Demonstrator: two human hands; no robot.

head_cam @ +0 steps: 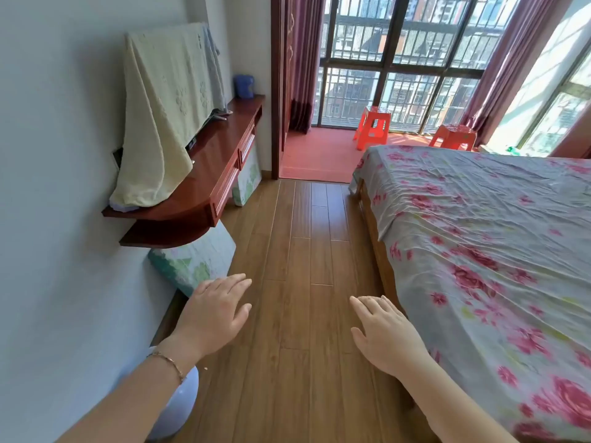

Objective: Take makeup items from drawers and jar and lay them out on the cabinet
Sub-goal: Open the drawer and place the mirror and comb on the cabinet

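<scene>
Both hands, left [215, 310] and right [385, 332], hang released, empty; better walk to the cabinet [204, 183], mid-left, before reaching for its drawers [247, 145].

Cabinet [204, 174] fixed along left wall; draped cloth [160, 116] on it, jar [244, 86] at far end. Cushions [192, 266] on floor beneath. Bed [479, 251] at right, floor [303, 266] between. Two stools [372, 126] beyond the doorway (by the window).

Red wooden cabinet [204, 174]: draped cloth [160, 116], blue jar [244, 86]
</scene>
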